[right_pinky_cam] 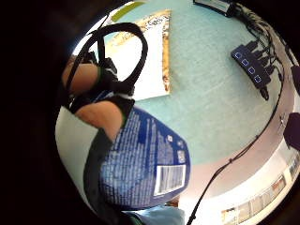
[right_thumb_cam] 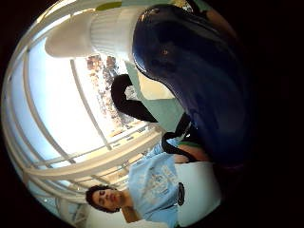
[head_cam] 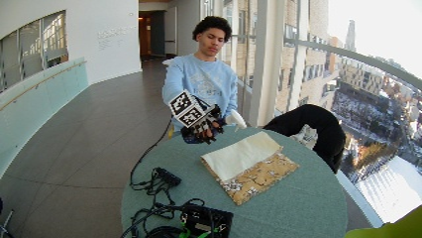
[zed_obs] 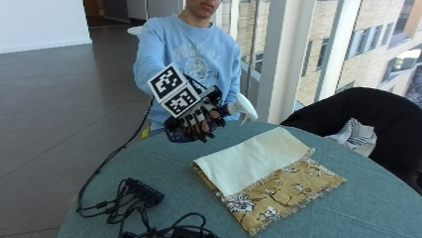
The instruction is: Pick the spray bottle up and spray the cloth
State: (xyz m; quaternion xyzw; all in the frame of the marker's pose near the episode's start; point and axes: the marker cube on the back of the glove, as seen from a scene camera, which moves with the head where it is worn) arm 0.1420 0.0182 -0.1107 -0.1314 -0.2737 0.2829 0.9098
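Note:
My gloved right hand (zed_obs: 199, 120) is raised above the table's far edge and grips a dark blue spray bottle (zed_obs: 177, 135). Its white spray head (zed_obs: 242, 108) sticks out towards the cloth. The bottle's blue label (right_pinky_cam: 145, 161) fills much of the little finger side palm view, and its dark body (right_thumb_cam: 190, 71) and white head (right_thumb_cam: 90, 33) fill the thumb side view. The cloth (zed_obs: 264, 171), cream on top with a yellow flowered layer under it, lies folded flat on the teal round table (zed_obs: 342, 213), a little in front of the hand.
A black hub with tangled cables (zed_obs: 141, 196) lies at the table's near left. A black box (head_cam: 204, 220) sits at the near edge in the wide view. A chair with a dark jacket (zed_obs: 369, 111) stands to the right.

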